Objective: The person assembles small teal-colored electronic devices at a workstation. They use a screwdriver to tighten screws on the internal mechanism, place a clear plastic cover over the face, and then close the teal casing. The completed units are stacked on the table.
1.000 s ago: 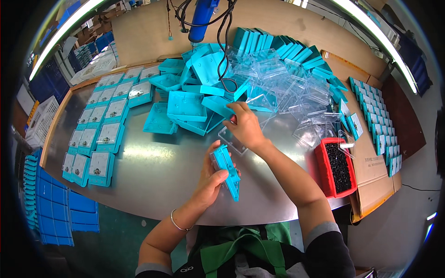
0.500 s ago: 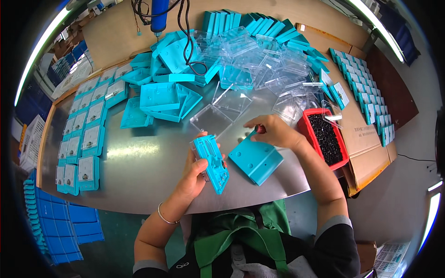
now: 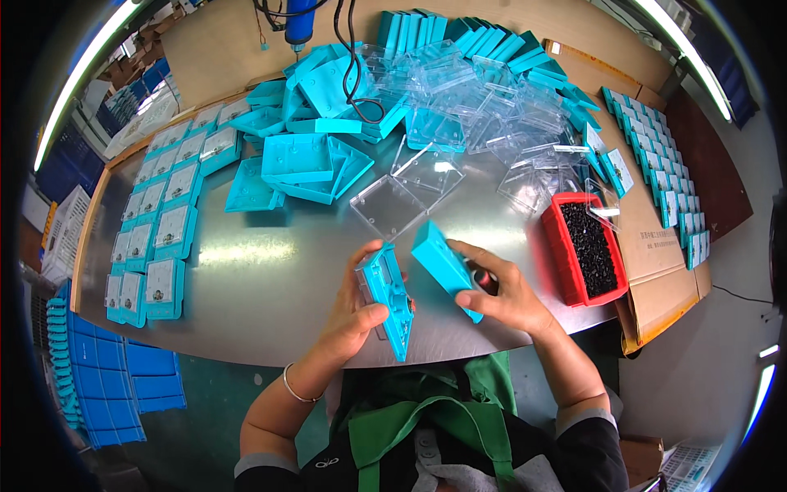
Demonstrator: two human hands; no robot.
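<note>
My left hand is closed round a narrow teal plastic housing, tilted on edge with its open, ribbed side toward the right. A clear part shows along the housing's left side. In my right hand, a teal plastic shell is gripped between thumb and fingers, raised and slanted just right of the housing, with a small gap between the two. A small dark red object is tucked in the right hand's fingers; its kind is hard to make out. An open clear plastic case lies on the table beyond both hands.
Clear covers and teal shells are heaped at the back. A red bin of small black parts stands right. Assembled teal units line the left and the cardboard at right. A blue power screwdriver hangs above.
My right hand has picked the teal shell up off the table, turned it on edge and brought it closer to the left hand. The housing in my left hand has tipped more upright.
</note>
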